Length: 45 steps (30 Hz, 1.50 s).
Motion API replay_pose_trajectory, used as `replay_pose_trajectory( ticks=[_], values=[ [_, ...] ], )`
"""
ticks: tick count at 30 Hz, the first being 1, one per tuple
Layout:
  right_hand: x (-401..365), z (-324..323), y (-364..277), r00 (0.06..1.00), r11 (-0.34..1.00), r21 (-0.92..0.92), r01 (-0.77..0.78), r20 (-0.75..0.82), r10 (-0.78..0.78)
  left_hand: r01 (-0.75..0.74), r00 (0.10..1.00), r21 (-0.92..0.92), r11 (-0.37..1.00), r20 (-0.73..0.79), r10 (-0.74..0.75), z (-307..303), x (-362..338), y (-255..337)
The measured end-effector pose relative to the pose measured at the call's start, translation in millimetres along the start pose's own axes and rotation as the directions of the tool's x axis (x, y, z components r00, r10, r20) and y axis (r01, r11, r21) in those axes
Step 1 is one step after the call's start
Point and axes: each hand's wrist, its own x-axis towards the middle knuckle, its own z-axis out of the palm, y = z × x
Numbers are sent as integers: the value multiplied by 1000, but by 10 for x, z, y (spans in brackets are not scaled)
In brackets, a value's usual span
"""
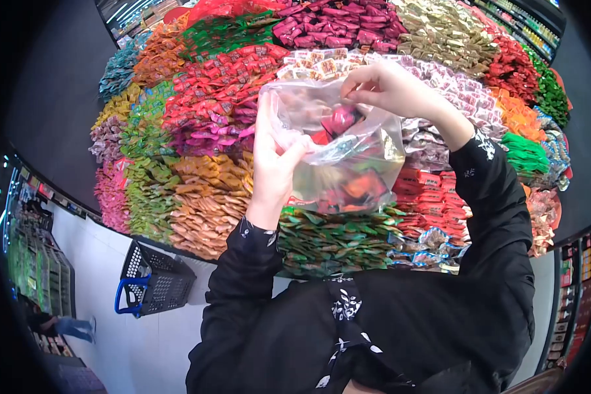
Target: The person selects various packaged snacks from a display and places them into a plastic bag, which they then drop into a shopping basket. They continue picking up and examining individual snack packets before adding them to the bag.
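A clear plastic bag hangs open over the sweets display, with several wrapped items inside, among them a dark pink one near its mouth and red and orange ones lower down. My left hand grips the bag's left edge, thumb pressed against the plastic. At the upper right rim is my right hand, its fingers curled and pinched together above the bag's opening. What those fingertips hold, if anything, is too small to make out.
Piles of wrapped sweets in many colours surround the bag. A dark shopping basket with a blue handle stands on the floor at lower left. Shelves line the right; a person's legs show at far left.
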Motion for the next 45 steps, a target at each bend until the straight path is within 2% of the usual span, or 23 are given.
replay_pose_trajectory(
  ticks=[2,5,8,10,12,14,15,16,18,19,22,24,26,28,30,32,34,41,45],
  values=[
    [-131,22,-53,1000,995,-101,-4,26,6,-22,999,21,1000,-35,23,59,-73,11],
    [-358,-21,-88,987,976,-190,104,-98,-124,-30,998,59,998,-45,32,48,-208,7],
    [-709,27,-59,932,827,-562,38,-278,-232,9,996,3,1000,-84,-9,85,-365,56],
    [-904,95,-74,937,833,-524,-176,-350,-22,43,993,-60,997,-108,-49,25,-445,-5],
    [-1037,195,10,896,921,-257,-293,-409,171,83,985,-59,995,-146,-91,18,-512,-49],
    [-1096,203,-38,838,852,40,-522,-163,521,124,973,-109,986,-180,-143,17,-568,-116],
    [-1129,257,-63,849,845,203,-495,-97,520,175,966,-153,973,-162,-200,46,-579,-87],
    [-1175,360,-2,836,772,398,-495,-24,549,208,959,-213,955,-148,-242,34,-571,-105],
    [-1191,498,61,858,736,565,-373,-91,505,272,940,-332,903,-109,-323,-6,-522,-175],
    [-1173,513,47,852,676,653,-342,-89,517,252,952,-402,880,-61,-300,9,-485,-192],
    [-1078,449,-108,800,476,859,-191,-145,582,353,924,-539,765,73,-375,154,-371,-46],
    [-1047,356,-274,820,338,940,42,-225,525,329,936,-569,754,95,-338,255,-307,29],
    [-1094,282,-500,818,243,959,149,-258,515,323,944,-613,721,158,-289,357,-245,82],
    [-1162,242,-615,802,273,933,234,-344,489,314,948,-609,728,165,-271,556,-257,213],
    [-1286,115,-722,785,327,898,294,-422,453,279,949,-679,679,304,-87,590,-226,220],
    [-1420,-13,-807,748,348,850,396,-518,415,268,950,-718,643,308,-51,690,-258,251],
    [-1566,-113,-853,718,390,841,375,-530,452,239,952,-668,704,304,-35,857,-315,259],
    [-2303,-437,-618,758,379,868,320,-475,447,208,968,-652,729,245,-57,1643,-685,-37],
    [-2709,-788,-379,757,437,852,287,-482,441,179,984,-560,809,114,-139,2273,-752,-194]
  ],
)
